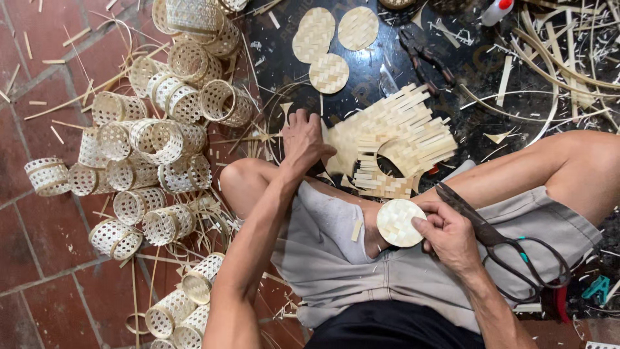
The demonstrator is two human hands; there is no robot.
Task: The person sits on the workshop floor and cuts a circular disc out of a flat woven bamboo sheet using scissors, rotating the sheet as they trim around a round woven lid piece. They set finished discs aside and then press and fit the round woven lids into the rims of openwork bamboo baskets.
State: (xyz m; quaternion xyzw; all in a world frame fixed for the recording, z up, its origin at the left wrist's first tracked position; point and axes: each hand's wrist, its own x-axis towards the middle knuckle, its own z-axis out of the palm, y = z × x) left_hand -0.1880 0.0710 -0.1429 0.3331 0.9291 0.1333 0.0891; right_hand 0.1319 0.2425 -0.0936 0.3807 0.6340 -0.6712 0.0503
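At nine o'clock on the red tile floor [39,258], my heap of small woven bamboo cylinders [148,148] runs from the top edge down to seven o'clock; I count roughly two dozen, some overlapping too closely for an exact figure. Loose bamboo slivers [71,103] lie scattered among them.

My left hand [303,139], just above centre, reaches forward with the arm nearly straight across my bent knee, fingers curled down and pressing on the woven bamboo mat [394,152]; I cannot tell whether it grips the edge or only pins it. The mat lies at one o'clock from centre, a single sheet with a round hole cut from it.

At twelve o'clock, three finished woven discs [329,72] rest on the dark sheet [361,90], close together. A fourth disc, the cut round [396,222], sits at five o'clock from centre, pinched between thumb and fingers of my right hand [452,236], wrist bent inward over my grey shorts [400,271].

The same hand also carries one pair of black scissors [510,249], blades toward the mat. One pair of pliers [426,55] lies at one o'clock, with curled bamboo strips [562,71] piled at two o'clock.
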